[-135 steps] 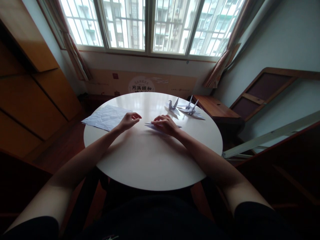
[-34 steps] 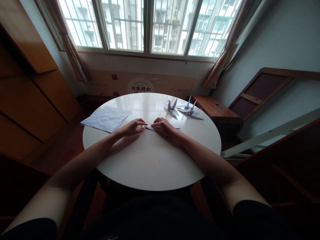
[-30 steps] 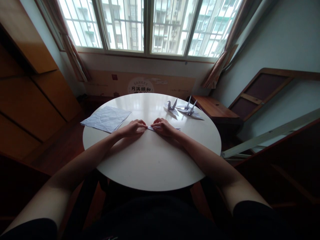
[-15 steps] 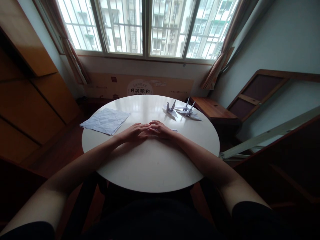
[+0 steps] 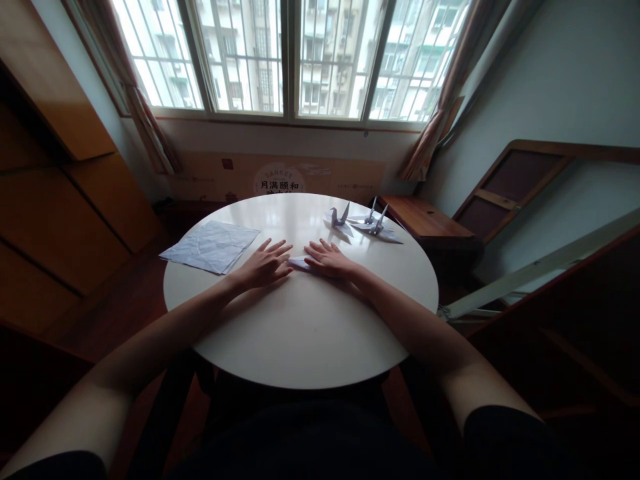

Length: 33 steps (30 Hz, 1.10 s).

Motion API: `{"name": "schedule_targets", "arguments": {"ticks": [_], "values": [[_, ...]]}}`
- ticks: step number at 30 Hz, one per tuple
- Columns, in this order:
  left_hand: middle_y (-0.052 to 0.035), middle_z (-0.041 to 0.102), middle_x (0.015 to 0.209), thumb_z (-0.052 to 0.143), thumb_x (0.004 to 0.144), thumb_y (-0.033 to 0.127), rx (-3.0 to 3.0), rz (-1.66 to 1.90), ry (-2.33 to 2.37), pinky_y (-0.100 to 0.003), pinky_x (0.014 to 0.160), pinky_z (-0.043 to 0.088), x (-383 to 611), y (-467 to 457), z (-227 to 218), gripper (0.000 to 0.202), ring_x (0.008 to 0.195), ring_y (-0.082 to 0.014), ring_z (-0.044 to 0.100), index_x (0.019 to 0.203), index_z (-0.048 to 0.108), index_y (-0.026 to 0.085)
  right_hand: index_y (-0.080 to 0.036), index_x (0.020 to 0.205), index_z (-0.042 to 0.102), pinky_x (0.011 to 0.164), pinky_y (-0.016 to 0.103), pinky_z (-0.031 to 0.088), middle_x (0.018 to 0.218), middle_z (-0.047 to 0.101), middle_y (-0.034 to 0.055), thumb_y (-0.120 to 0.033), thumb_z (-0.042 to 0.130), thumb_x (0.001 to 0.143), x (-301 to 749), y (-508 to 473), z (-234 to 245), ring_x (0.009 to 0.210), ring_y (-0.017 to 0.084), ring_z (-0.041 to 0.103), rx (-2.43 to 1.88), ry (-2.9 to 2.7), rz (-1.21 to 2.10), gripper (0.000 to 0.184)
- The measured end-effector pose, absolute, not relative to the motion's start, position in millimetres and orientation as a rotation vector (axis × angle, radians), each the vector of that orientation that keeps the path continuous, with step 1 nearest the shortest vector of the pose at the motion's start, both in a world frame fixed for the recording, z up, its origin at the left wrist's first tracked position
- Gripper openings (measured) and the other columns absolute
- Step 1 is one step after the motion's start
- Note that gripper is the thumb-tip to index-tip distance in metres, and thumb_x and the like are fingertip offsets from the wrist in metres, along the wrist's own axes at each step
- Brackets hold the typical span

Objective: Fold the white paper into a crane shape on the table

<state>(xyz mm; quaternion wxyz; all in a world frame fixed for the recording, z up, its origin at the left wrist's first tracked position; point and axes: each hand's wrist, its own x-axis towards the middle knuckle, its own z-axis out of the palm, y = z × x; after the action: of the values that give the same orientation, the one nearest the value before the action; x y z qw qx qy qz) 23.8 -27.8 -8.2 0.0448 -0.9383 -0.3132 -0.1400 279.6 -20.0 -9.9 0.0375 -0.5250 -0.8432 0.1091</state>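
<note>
A small folded piece of white paper lies flat on the round white table, its pointed left end showing. My right hand rests over its right part, fingers spread, hiding the rest of it. To the left, my left hand is open with fingers apart, its thumb side close to the paper's tip; whether it touches I cannot tell. Beyond my right hand stands a folded paper crane, with two more paper cranes beside it. Flat paper sheets with crease lines lie at the table's left.
A wooden stool or low seat stands past the table's right edge. Wooden cabinets are on the left. A barred window with tied curtains is behind, above a printed cardboard panel.
My hands were together over the folded paper with fingers overlapping. They have come apart, the left moving left, and the paper's tip now shows between them.
</note>
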Motion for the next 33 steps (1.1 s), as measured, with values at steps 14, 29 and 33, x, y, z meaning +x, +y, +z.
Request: {"name": "schedule_targets", "arguments": {"ticks": [14,29,33], "values": [[-0.0184,0.023,0.163,0.037,0.100,0.063,-3.191,-0.144,-0.898,-0.038,0.124,0.015,40.4,-28.5,-15.6,0.081,0.153,-0.0288,0.020,0.160,0.022,0.010,-0.022,0.162,0.014,0.124,0.057,0.002,0.169,0.007,0.0086,-0.075,0.014,0.094,282.1,-15.8,-8.6,0.156,0.034,-0.003,-1.714,-2.551,0.362,0.087],[-0.0206,0.023,0.162,0.039,0.102,0.061,-3.159,-0.178,-0.940,-0.049,0.124,0.009,39.4,-27.1,-17.5,0.075,0.153,-0.0300,0.019,0.158,0.029,0.012,-0.007,0.156,0.032,0.126,0.046,0.013,0.166,0.019,0.0179,-0.063,0.017,0.101,252.2,-30.6,-2.9,0.156,0.030,0.010,-1.402,-2.535,0.041,0.080],[-0.0175,0.020,0.163,0.044,0.101,0.058,-3.186,-0.205,-0.921,-0.049,0.123,0.015,37.4,-22.2,-19.8,0.071,0.153,-0.0303,0.019,0.158,0.030,0.018,-0.011,0.159,0.025,0.125,0.050,0.012,0.167,0.013,0.0161,-0.064,0.018,0.101,252.6,-28.7,-7.1,0.156,0.031,0.008,-1.528,-2.619,0.276,0.079]]}}
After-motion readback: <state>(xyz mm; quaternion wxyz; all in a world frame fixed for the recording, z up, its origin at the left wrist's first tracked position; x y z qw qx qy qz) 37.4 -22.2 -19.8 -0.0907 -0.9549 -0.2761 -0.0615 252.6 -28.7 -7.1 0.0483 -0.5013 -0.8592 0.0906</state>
